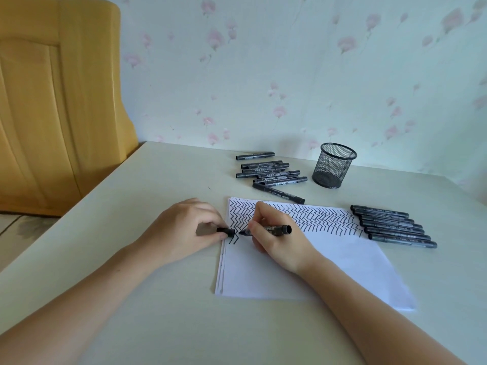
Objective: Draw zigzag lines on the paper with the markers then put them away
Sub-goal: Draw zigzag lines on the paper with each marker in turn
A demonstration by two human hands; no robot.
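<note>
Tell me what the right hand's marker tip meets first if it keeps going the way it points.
Probably the cap held in the left hand; the marker in the right hand points at it.

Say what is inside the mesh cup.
The mesh cup shows no markers above its rim or through the mesh. Its floor is partly screened by the mesh, so small things cannot be ruled out.
</note>
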